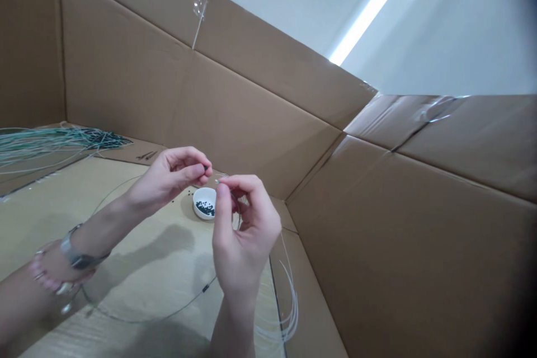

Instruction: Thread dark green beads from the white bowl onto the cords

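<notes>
My left hand [178, 173] is closed, pinching a small black bead [205, 168] between thumb and fingertips. Just to its right, my right hand [247, 224] pinches the end of a thin wire [218, 181], whose tip points toward the bead; the two appear apart. Behind the hands stands a white bowl [204, 203] with many black beads in it, partly hidden by my right thumb. A thin cord [168, 316] loops across the table below my hands and carries a small black piece [205, 288].
A bundle of green and white wires [62, 142] lies at the far left. Near it are small dark tools [146, 155]. Coiled white strands [291, 313] lie at the right edge of the pale table [37, 201]. Cardboard walls [260, 117] surround the work area.
</notes>
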{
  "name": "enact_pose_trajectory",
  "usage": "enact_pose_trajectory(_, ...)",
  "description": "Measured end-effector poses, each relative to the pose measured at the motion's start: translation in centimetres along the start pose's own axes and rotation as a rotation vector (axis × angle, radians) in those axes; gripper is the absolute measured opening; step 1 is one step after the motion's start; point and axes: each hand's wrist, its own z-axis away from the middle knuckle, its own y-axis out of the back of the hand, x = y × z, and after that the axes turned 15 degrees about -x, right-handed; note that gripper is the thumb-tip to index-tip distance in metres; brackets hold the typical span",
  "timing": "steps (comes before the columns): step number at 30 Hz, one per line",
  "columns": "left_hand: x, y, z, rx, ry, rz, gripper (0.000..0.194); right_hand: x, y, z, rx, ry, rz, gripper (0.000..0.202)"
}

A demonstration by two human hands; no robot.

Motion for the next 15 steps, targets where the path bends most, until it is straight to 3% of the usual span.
enact_pose_trajectory(2,1.0,-1.0,0.5,-0.057,-0.037,0.217,0.016,-0.3,-0.4,0.1,0.02,0.079,0.023,0.009)
enact_pose_trajectory(6,1.7,-1.7,1.0,-0.161,0.012,0.379,0.007,-0.5,-0.9,0.3,0.058,0.162,0.03,0.011)
enact_pose_trajectory(15,2.3,-2.4,1.1,-0.202,0.002,0.376,0.005,-0.3,-0.6,0.4,0.079,0.189,0.068,0.015)
